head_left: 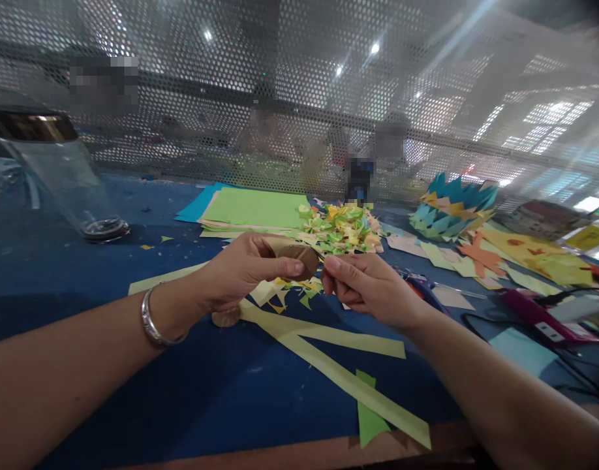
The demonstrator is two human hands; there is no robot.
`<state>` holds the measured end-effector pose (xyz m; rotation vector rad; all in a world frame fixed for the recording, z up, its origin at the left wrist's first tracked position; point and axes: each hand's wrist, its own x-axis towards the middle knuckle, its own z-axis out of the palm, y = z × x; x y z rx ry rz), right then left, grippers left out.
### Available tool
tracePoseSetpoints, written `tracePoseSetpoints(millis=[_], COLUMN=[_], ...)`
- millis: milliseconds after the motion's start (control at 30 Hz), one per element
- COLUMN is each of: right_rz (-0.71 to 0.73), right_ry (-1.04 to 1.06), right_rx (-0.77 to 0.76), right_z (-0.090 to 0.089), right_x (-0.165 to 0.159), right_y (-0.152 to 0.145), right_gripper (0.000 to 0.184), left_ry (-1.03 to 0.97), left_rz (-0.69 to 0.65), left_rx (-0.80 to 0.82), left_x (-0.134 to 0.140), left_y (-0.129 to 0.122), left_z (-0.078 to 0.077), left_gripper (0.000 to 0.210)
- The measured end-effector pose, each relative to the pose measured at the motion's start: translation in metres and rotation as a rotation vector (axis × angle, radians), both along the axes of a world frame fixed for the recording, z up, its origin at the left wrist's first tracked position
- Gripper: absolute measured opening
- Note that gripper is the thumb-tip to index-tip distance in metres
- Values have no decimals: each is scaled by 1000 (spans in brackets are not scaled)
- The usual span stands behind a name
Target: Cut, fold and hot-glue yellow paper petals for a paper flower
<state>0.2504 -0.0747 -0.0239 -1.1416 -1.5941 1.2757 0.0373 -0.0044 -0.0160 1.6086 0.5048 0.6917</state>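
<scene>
My left hand [250, 267], with a silver bangle at the wrist, pinches a flat, round brown piece [307, 261] between thumb and fingers. Close to its right edge, my right hand [358, 281] is closed in a pinch. What sits in those fingertips is too small to make out. Another round brown piece [226, 318] lies on the table under my left hand. Pale yellow paper strips [329, 333] run across the blue tabletop below both hands, over a green paper scrap [370, 418]. Just behind the hands is a pile of small folded paper pieces [346, 225].
Stacked coloured paper sheets [260, 205] lie at the back. A glass jar with a gold lid [59, 170] stands left. On the right are a blue paper crown [451, 205], orange cut-outs [480, 254], a purple power strip [544, 320] and black cables. A perforated screen [290, 130] rises behind.
</scene>
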Motion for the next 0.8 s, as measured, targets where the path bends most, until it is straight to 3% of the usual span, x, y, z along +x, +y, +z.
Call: tracePoseSetpoints(millis=[267, 500, 800], right_rz=[17, 1, 21], right_ry=[36, 4, -74], right_rx=[-32, -36, 42], right_z=[1, 3, 2], right_x=[0, -1, 2], right_y=[-1, -1, 0], right_gripper=[49, 50, 48], left_ry=[-11, -44, 57], left_rz=[16, -45, 39], left_rx=[-9, -23, 45], left_x=[1, 2, -1], left_y=[-1, -3, 1], left_z=[-2, 0, -3], left_gripper=[7, 5, 12])
